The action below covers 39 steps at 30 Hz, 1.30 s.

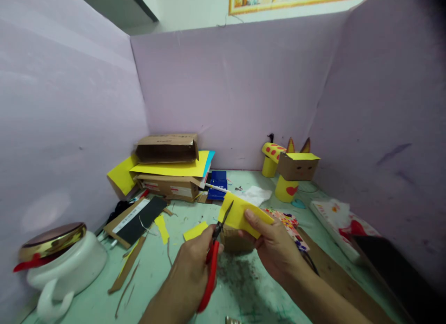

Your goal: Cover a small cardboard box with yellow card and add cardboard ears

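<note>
Presently gripping scissors (210, 282) in the left hand (193, 263), closed around the red handles, with the dark blades pointing up and away. Pinching yellow paper (244, 215) in the right hand (273, 240), thumb pressed on the near face and fingers tucked behind. Crossing the left part of the paper with a blade; unable to tell from this angle about the second blade behind it. Holding both raised over the middle of the pale green table (156, 277), hands near each other but apart, partly hiding a brown block (237, 243) just beneath the paper.

To the left, scattered on the table, yellow scraps (161, 230), cardboard strips (128, 263) and a black-and-brown panel (137, 220). Beyond these, at the far left, a white pot (75, 268) with a tilted gold lid (52, 243). At the back left, an open cardboard box (167, 140) on top of yellow sheets (174, 169), over another box (167, 188). Just right of that pile, a blue box (218, 178), then crumpled white tissue (256, 195). Farther right, a box-headed figure (298, 169) with pointed ears, in front of a red-spotted yellow figure (273, 151). Nearer the right wall, a white tray (331, 217).
</note>
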Each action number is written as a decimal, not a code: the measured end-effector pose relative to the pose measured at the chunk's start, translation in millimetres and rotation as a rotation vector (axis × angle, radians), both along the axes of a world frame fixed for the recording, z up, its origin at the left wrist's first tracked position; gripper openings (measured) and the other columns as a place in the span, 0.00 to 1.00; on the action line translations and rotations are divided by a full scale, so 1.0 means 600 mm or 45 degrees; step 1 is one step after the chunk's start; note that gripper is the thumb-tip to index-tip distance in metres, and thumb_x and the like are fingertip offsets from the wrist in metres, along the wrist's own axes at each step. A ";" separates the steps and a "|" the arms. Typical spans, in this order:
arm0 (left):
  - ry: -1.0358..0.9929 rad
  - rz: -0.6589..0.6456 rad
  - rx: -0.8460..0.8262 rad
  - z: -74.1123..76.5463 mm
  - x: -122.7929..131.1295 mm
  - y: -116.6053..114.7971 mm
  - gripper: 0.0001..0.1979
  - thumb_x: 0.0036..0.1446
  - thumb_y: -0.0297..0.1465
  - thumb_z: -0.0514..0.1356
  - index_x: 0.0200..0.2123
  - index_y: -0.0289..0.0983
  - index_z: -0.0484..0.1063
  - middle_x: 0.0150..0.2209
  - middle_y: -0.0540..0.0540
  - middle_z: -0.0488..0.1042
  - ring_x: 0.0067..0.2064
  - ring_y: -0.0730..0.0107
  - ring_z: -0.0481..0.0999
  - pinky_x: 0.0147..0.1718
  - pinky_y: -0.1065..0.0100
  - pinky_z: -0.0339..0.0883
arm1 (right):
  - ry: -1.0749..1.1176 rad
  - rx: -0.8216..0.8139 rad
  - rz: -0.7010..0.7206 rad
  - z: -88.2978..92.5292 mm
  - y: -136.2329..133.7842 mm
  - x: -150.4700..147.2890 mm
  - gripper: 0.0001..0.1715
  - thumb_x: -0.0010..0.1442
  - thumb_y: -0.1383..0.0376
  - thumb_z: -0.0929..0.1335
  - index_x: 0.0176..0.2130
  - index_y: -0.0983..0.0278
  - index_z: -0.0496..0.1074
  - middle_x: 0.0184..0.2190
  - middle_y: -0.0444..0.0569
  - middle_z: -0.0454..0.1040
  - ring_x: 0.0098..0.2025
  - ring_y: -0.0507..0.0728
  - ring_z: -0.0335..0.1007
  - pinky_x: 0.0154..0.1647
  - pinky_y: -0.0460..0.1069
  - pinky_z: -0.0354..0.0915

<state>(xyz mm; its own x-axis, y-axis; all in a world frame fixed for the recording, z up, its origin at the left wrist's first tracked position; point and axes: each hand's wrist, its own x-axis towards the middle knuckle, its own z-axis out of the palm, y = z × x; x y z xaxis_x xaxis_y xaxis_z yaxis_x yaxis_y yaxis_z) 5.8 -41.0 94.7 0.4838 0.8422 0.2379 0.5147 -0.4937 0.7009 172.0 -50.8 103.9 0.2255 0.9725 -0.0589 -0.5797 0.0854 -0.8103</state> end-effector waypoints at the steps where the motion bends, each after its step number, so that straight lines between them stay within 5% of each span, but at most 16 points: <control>1: -0.005 -0.006 -0.022 -0.003 -0.001 0.001 0.09 0.61 0.33 0.47 0.40 0.40 0.65 0.25 0.50 0.71 0.21 0.73 0.67 0.22 0.73 0.59 | -0.018 0.001 0.004 -0.001 0.000 -0.001 0.17 0.42 0.60 0.76 0.33 0.64 0.77 0.31 0.48 0.79 0.31 0.54 0.74 0.28 0.44 0.69; 12: 0.190 0.195 0.197 0.006 0.001 -0.002 0.07 0.57 0.34 0.51 0.32 0.40 0.67 0.25 0.49 0.73 0.26 0.68 0.72 0.26 0.71 0.59 | -0.083 0.016 0.070 -0.003 -0.005 -0.005 0.15 0.43 0.57 0.76 0.30 0.64 0.77 0.28 0.47 0.76 0.30 0.52 0.72 0.28 0.43 0.69; 17: 0.079 0.119 0.166 0.010 0.002 -0.005 0.09 0.57 0.34 0.51 0.27 0.39 0.66 0.20 0.50 0.70 0.21 0.73 0.68 0.22 0.73 0.58 | -0.079 0.009 0.059 -0.003 -0.003 -0.003 0.16 0.43 0.58 0.76 0.32 0.64 0.77 0.29 0.47 0.77 0.30 0.52 0.72 0.26 0.42 0.68; 25: 0.040 0.055 0.078 0.000 0.001 -0.001 0.08 0.60 0.35 0.48 0.35 0.39 0.65 0.23 0.52 0.70 0.23 0.73 0.69 0.23 0.74 0.59 | -0.132 -0.050 0.060 -0.005 -0.003 -0.002 0.17 0.41 0.57 0.76 0.31 0.65 0.77 0.26 0.47 0.76 0.27 0.51 0.70 0.24 0.43 0.68; 32: 0.172 0.186 0.262 -0.002 0.001 -0.002 0.07 0.58 0.34 0.50 0.28 0.40 0.63 0.22 0.50 0.71 0.23 0.69 0.69 0.24 0.71 0.57 | -0.162 -0.058 0.101 -0.006 -0.004 -0.004 0.19 0.41 0.56 0.76 0.31 0.66 0.76 0.26 0.46 0.75 0.26 0.50 0.68 0.24 0.43 0.67; 39: 0.071 0.153 0.168 0.004 0.008 -0.003 0.08 0.55 0.31 0.51 0.23 0.40 0.61 0.18 0.51 0.68 0.18 0.72 0.66 0.21 0.73 0.57 | -0.164 -0.078 0.084 -0.007 -0.004 -0.003 0.19 0.39 0.56 0.77 0.30 0.65 0.77 0.26 0.46 0.75 0.26 0.51 0.69 0.24 0.43 0.68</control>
<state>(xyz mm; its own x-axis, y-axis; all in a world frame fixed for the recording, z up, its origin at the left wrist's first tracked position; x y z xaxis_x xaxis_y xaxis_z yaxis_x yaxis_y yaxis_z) 10.7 -42.5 97.0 0.3971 0.8581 0.3257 0.6120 -0.5120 0.6028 170.2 -52.9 99.7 0.1705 0.9810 -0.0931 -0.4733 -0.0014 -0.8809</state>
